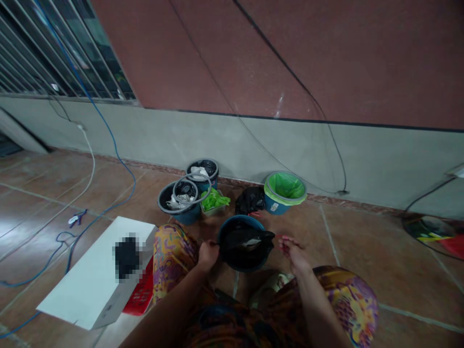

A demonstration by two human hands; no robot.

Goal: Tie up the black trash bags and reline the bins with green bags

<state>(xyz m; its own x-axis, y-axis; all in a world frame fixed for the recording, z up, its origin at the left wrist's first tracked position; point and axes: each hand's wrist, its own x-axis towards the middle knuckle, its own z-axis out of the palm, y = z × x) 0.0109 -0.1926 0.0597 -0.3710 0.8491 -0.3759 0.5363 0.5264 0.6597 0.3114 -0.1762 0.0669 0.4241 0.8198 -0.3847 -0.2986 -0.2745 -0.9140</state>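
Observation:
Between my knees stands a blue bucket (242, 268) with a black plastic bag (241, 238) spread in its mouth. My left hand (209, 254) is closed on the bag's edge at the left of the rim. The bag's right side sticks out past the rim toward my right hand (294, 252). That hand is half curled with its fingers apart, and a small gap shows between the fingertips and the bag. A pale patch shows on the bag's upper surface.
By the wall are two black-lined bins (188, 215), (213, 183), a loose grey ring (208, 195), green bags (215, 199) in a small container, a black bag (250, 199) and a green-lined bin (278, 207). A white box (90, 270), red basket (141, 292) and blue cable (123, 200) lie left.

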